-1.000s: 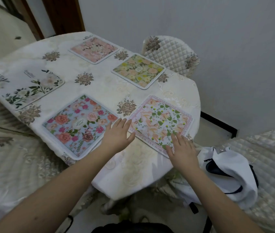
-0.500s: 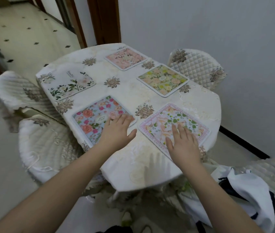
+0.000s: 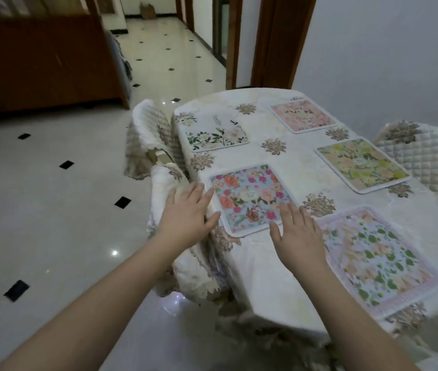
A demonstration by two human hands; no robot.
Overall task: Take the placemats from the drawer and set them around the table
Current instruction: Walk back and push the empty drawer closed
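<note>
head: 5 placemats (image 3: pixel 251 199) on table (image 3: pixel 266 277)

A cream embroidered cloth tablecloth (image 3: pixel 279 277) looks matt, the white tiled floor (image 3: pixel 59 210) glossy, the quilted fabric chair covers (image 3: pixel 426 156) soft, the brown wooden cabinet (image 3: pixel 38 62) smooth.

Glossy white tiled floor (image 3: pixel 51 199) with black diamond insets; dark wooden cabinet (image 3: pixel 41 62) far left; plain pale wall (image 3: pixel 386 49); wooden door frames (image 3: pixel 279 41).
</note>
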